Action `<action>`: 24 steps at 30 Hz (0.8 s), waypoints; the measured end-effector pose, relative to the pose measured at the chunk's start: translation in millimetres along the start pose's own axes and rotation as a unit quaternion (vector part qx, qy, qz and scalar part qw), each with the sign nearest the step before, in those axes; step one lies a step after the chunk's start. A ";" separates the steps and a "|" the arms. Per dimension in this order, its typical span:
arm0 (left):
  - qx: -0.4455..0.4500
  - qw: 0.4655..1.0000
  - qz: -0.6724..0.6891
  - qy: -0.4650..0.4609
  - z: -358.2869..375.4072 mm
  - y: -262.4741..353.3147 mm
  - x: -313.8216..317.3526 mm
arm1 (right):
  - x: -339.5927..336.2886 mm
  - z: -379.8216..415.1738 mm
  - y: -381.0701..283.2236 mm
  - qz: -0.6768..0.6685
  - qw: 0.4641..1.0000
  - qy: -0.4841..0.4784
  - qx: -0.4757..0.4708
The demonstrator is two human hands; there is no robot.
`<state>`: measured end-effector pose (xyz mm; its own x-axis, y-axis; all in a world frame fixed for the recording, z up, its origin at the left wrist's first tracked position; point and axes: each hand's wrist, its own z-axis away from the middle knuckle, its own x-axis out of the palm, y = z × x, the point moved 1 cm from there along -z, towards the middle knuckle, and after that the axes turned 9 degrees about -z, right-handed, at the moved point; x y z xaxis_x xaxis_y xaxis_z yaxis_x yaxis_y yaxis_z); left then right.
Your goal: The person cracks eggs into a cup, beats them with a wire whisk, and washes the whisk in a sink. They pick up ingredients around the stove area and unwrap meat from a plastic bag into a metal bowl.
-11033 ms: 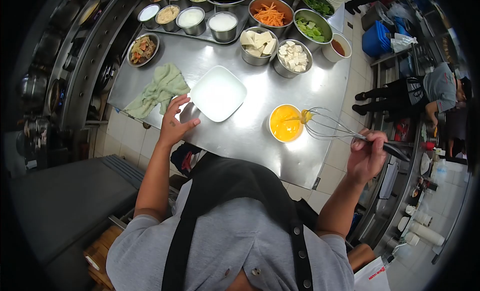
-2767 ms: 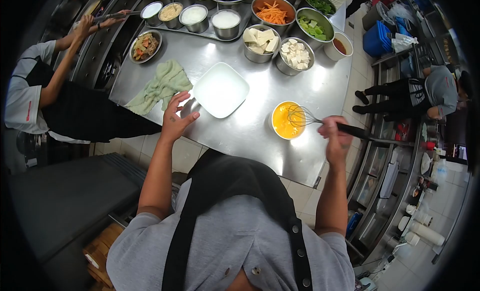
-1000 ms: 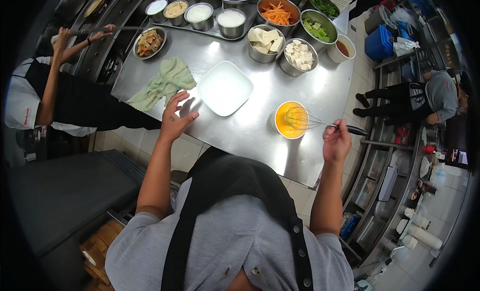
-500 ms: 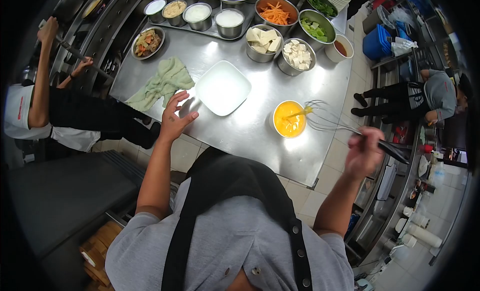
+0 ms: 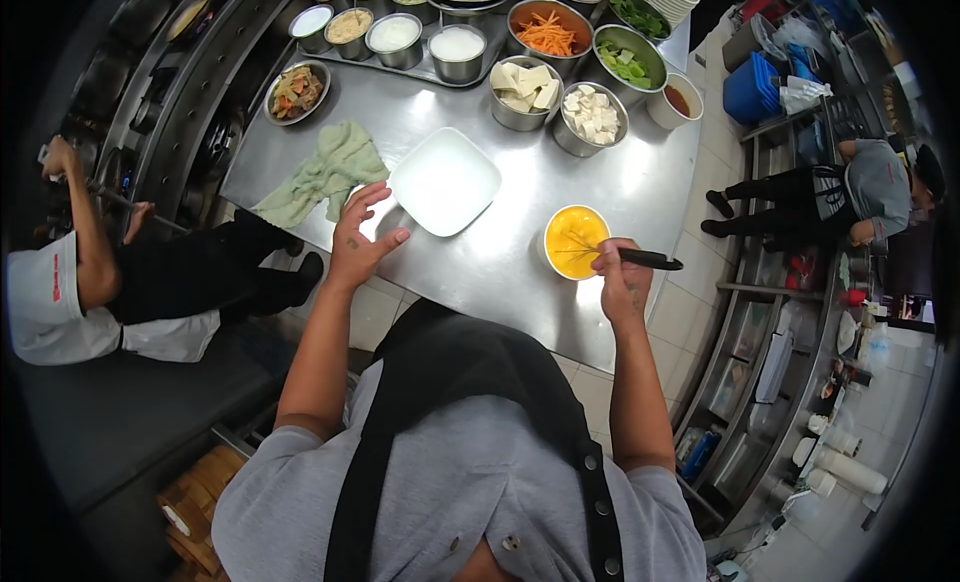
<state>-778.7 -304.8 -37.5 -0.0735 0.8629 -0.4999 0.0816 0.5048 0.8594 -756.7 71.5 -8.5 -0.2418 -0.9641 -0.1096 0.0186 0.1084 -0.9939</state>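
Observation:
My right hand [image 5: 619, 274] is closed round a whisk [image 5: 650, 259] with a black handle. The whisk's wires dip into yellow beaten egg [image 5: 577, 232] inside a white bowl [image 5: 548, 259]. My left hand [image 5: 362, 238] holds nothing, with fingers apart, beside the lower left edge of a white square dish [image 5: 445, 182]. Left of that dish lies a crumpled pale green cloth [image 5: 333, 169], its right end close to my left fingertips.
Across the steel table [image 5: 480, 272] stand bowls of cubed tofu [image 5: 590, 115], tofu slices [image 5: 524, 86], carrot strips [image 5: 546, 34] and brown sauce [image 5: 678, 102]. A metal dish of cooked food [image 5: 296, 92] sits at the left. One person [image 5: 80, 272] works at the left, another [image 5: 850, 192] stands at the right.
My right hand has moved left with the whisk, whose wires have gone from above the table's right side into the egg bowl. The person at the left has shifted lower in view.

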 end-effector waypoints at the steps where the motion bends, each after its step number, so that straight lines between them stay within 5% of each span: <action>1: 0.007 1.000 0.001 0.001 -0.9 1.2 1.0 | -0.8 -0.5 -1.7 0.007 1.000 -0.016 0.004; 7: 0.019 1.000 0.016 0.008 -3.3 5.6 3.7 | 2.1 -3.4 3.9 0.016 0.999 -0.041 0.011; 10: 0.014 0.999 0.024 0.019 -1.8 6.0 2.2 | -1.6 -10.3 -0.3 0.019 0.998 0.051 0.043; 14: 0.016 0.999 0.022 0.032 -0.2 -0.3 2.0 | 10.2 -6.2 -12.2 0.057 0.997 -0.058 0.007; 19: 0.020 0.998 0.019 0.053 -0.4 -0.9 1.0 | 18.7 -6.1 -6.5 0.025 0.999 -0.025 0.003; 24: 0.118 0.993 0.004 0.024 2.6 22.8 17.5 | 8.8 -12.1 -8.1 0.054 0.997 0.010 0.045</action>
<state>-775.5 -278.2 -26.9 -0.1186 0.8678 -0.4825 0.3136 0.4938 0.8111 -770.7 65.1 -1.3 -0.2540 -0.9427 -0.2162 0.1319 0.1877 -0.9733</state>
